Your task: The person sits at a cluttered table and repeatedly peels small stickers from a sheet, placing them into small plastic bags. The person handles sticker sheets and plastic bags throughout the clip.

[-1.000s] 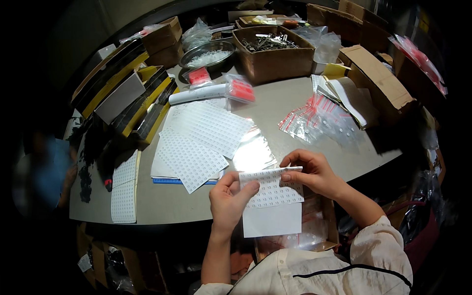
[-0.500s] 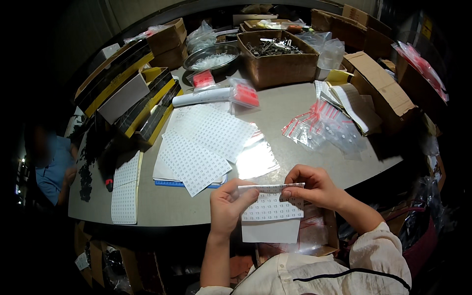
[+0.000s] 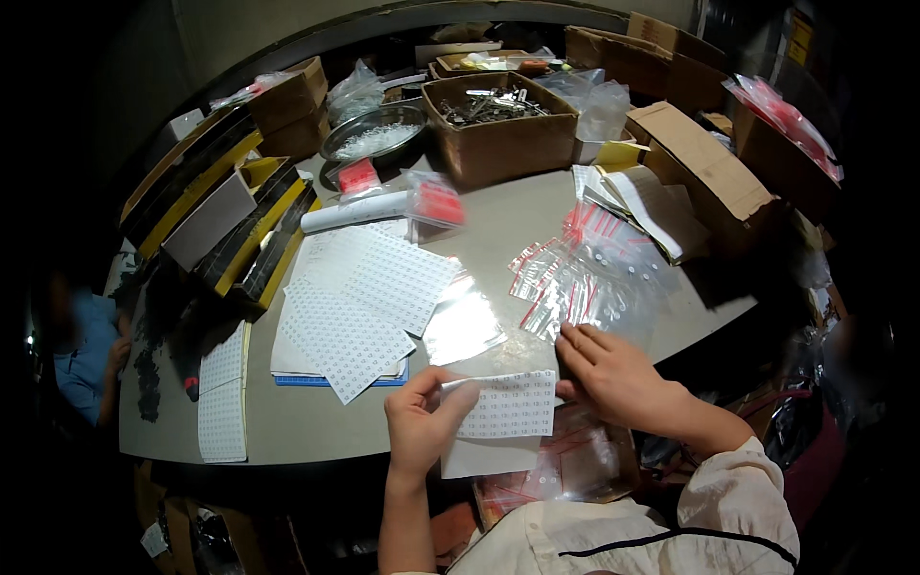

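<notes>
My left hand [image 3: 425, 418] pinches the left side of a white sheet of printed stickers [image 3: 503, 407], thumb on its face. Its upper edge is folded over, and a blank strip of backing shows below the printed rows. At the table's front edge is my right hand [image 3: 613, 376], off the sheet, with fingers stretched forward and the thumb lower, by the sheet's right edge. Its fingertips lie at the near side of a fanned pile of clear zip bags [image 3: 609, 273] with red seal lines. Whether they touch a bag I cannot tell. Below the sheet, an open box [image 3: 623, 470] holds more such bags.
Printed sticker sheets [image 3: 359, 331] and shiny clear bags [image 3: 465, 321] lie mid-table. Farther back stand a carton of metal parts [image 3: 503, 144] and a bowl of clear pieces [image 3: 374, 139]. Black-yellow boxes [image 3: 240, 230] line the left. A person in blue [image 3: 86, 350] is at far left.
My right hand has let go of the sticker sheet and moved up and right toward the zip bags. The left hand still holds the sheet. The view has shifted slightly.
</notes>
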`<action>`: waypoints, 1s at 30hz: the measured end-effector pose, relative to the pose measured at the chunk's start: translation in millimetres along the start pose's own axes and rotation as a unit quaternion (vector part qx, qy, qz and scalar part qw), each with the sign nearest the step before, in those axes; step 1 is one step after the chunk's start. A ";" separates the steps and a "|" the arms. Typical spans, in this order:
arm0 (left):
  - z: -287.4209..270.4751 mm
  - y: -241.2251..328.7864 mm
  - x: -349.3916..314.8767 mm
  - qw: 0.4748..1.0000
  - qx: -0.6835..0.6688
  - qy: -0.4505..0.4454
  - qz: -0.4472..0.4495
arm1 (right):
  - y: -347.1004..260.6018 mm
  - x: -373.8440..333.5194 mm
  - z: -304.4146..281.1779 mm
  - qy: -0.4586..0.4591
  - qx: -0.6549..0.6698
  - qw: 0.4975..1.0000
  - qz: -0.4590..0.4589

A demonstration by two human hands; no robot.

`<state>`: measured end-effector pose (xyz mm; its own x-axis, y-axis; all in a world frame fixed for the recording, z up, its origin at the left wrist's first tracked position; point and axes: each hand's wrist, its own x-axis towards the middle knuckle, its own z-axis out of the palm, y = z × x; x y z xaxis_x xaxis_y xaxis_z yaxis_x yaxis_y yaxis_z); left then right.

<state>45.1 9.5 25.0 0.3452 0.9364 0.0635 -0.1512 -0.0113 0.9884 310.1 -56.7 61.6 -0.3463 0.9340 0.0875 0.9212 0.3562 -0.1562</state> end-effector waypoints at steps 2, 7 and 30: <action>0.0 0.5 -0.6 1.000 0.002 -0.003 0.000 | -2.1 -5.4 -2.6 -0.024 0.006 0.999 -0.026; -1.1 0.9 -3.7 1.000 0.011 0.001 0.009 | 19.3 -3.5 -10.7 0.104 0.085 0.991 -0.010; 0.1 -5.0 -6.6 0.999 0.004 0.021 0.028 | 11.3 5.7 -4.3 0.142 0.244 0.957 -0.064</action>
<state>43.7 3.3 19.7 0.2968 0.9482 0.1129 -0.1613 -0.0667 0.9846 319.3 -47.4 64.6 -0.3255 0.8613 0.3901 0.6576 0.5027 -0.5612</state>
